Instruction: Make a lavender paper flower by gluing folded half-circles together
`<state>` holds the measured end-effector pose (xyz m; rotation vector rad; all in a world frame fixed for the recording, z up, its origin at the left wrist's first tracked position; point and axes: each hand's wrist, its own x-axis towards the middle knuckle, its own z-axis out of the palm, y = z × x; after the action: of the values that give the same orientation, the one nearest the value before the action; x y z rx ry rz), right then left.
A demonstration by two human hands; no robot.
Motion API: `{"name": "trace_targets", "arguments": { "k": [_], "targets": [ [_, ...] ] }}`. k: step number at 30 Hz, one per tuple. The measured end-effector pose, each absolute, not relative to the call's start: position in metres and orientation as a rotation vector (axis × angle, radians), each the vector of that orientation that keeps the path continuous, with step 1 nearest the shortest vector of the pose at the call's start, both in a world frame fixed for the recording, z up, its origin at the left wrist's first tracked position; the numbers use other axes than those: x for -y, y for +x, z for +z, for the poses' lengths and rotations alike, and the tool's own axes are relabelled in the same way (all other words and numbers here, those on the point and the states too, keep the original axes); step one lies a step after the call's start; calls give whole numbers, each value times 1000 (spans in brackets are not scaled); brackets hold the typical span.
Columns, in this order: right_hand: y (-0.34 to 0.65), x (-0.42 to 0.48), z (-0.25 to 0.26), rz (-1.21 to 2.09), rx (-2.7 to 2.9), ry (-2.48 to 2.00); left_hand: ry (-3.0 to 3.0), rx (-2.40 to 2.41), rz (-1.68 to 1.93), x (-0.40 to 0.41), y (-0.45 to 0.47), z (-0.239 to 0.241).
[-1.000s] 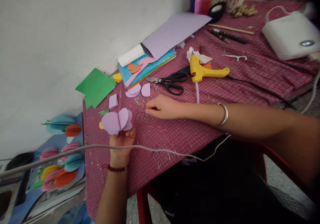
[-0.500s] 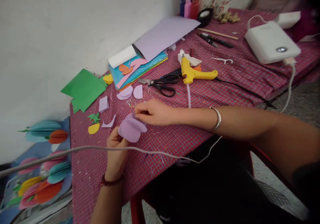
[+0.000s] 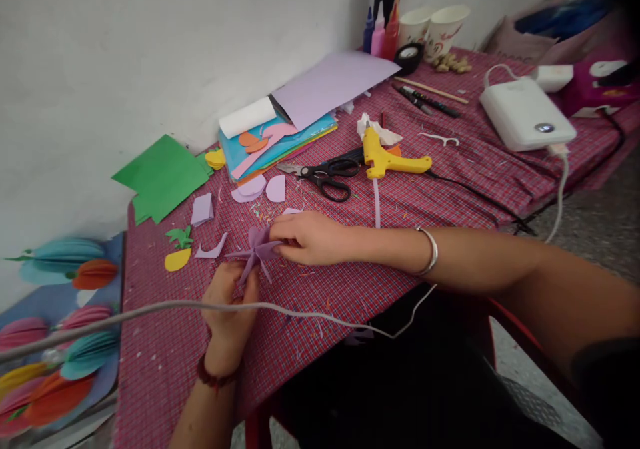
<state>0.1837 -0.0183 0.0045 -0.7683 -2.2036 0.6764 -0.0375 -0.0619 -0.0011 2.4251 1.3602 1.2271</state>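
Note:
Between my two hands is a purple paper ornament [image 3: 257, 250], its folded leaves fanned out like a star and seen end-on. My left hand [image 3: 231, 297] pinches its lower left leaves. My right hand [image 3: 307, 237] grips a leaf on its right side with curled fingers. Just beyond lie purple paper half-rounds [image 3: 275, 188], a folded stack of purple paper [image 3: 203, 209] and a curved purple scrap [image 3: 212, 246]. To the left are a yellow paper piece [image 3: 178, 259] and a green paper leaf cutout [image 3: 179, 237].
Black-handled scissors [image 3: 327, 177] and a yellow glue gun [image 3: 390, 159] lie beyond my right hand. A white power bank [image 3: 529, 113] sits at the right. A pale cable [image 3: 320, 310] crosses before my hands. Finished paper ornaments [image 3: 60, 395] lie left of the table [image 3: 150, 342].
The purple ornament has turned from showing a broad rounded face to showing its leaf edges end-on. Both hands still hold it, and the camera view has shifted slightly.

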Motion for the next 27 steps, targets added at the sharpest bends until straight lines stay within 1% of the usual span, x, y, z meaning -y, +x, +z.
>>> {"name": "trace_targets", "arguments": {
  "k": [4,8,11,15,18,27],
  "targets": [
    [184,17,3,604,2210,-773,2553,-1275,1319,59,-43,-1],
    [186,19,3,510,2183,-746,2911,-1150,1364,55,-49,-3],
    [186,22,5,510,2143,-700,3063,-1087,1367,53,-53,-5],
    [186,25,10,573,1984,-569,3121,-1037,1386,52,-55,-6],
    [186,26,11,613,1866,-585,3115,-1049,1359,52,-54,-6],
    [185,24,8,583,1966,-651,3011,-1112,1458,52,-51,-8]
  ]
}}
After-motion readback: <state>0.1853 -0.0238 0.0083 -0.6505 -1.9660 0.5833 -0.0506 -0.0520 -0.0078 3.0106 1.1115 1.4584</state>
